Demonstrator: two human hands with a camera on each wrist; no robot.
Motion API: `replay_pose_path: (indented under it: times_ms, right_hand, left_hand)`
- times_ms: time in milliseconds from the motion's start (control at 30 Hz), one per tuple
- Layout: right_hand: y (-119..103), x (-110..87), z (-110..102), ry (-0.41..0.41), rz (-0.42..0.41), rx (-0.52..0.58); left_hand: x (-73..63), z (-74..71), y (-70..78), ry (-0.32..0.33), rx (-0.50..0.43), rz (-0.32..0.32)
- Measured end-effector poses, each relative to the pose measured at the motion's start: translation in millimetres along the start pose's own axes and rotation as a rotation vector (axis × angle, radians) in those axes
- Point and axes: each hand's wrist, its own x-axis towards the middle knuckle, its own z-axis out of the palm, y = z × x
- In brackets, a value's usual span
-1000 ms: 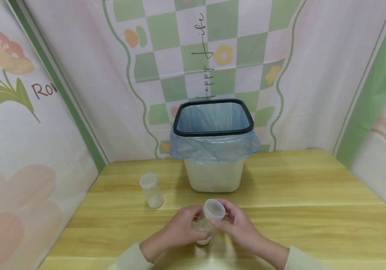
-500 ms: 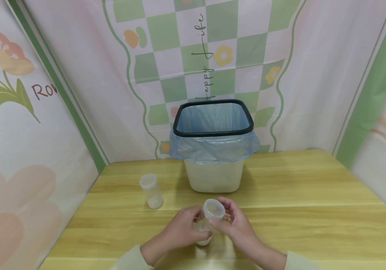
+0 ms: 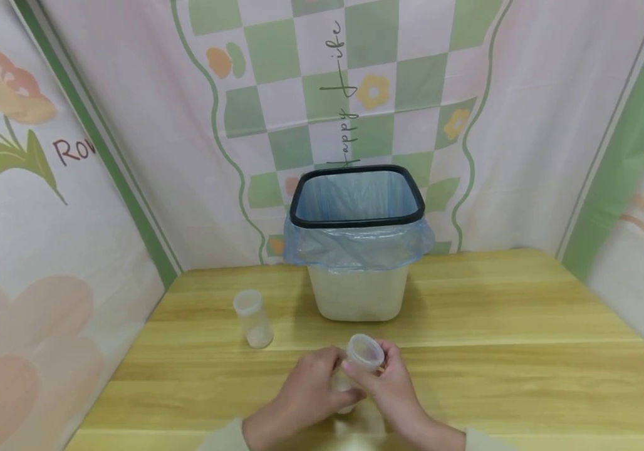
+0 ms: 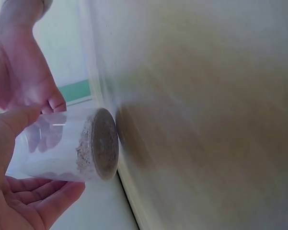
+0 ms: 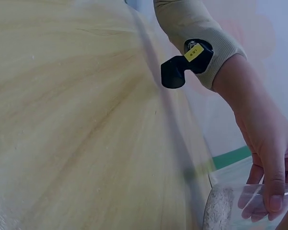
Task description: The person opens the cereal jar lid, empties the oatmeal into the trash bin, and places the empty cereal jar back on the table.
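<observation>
In the head view, my left hand (image 3: 312,389) grips the body of a clear plastic jar near the table's front. My right hand (image 3: 391,389) holds the translucent lid (image 3: 365,352) at the jar's top, thumb along the near side of its rim. The jar (image 4: 69,143) has flaky greyish-white stuff at its bottom in the left wrist view, and its base is close over the table. In the right wrist view, the left fingers and thumb wrap the jar wall. Back left on the table stands a second clear jar (image 3: 254,319), upright and lidded, with pale contents low inside.
Behind the hands, a cream bin (image 3: 358,294) with a blue bag liner (image 3: 356,247) and black rim (image 3: 356,223) stands on the wood-grain table (image 3: 497,351). Patterned cloth (image 3: 277,56) hangs at the back and both sides. A black camera mount (image 5: 187,64) sits on the left wrist.
Both hands and the jar have shifted slightly right. The lid has moved right as well, and my right hand has turned, its thumb coming further across the lid's near side. The second jar stays put.
</observation>
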Motion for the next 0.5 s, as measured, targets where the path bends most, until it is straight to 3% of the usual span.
replay_pose_path:
  times_ms: [233, 500]
  right_hand:
    - [2.3, 0.5, 0.8, -0.011, -0.013, 0.014]
    - [5.1, 2.3, -5.1, -0.054, -0.060, 0.010]
  left_hand:
    - [-0.4, 0.9, 2.1, 0.022, 0.037, 0.032]
    - [1.0, -4.2, -2.9, -0.044, -0.018, 0.033]
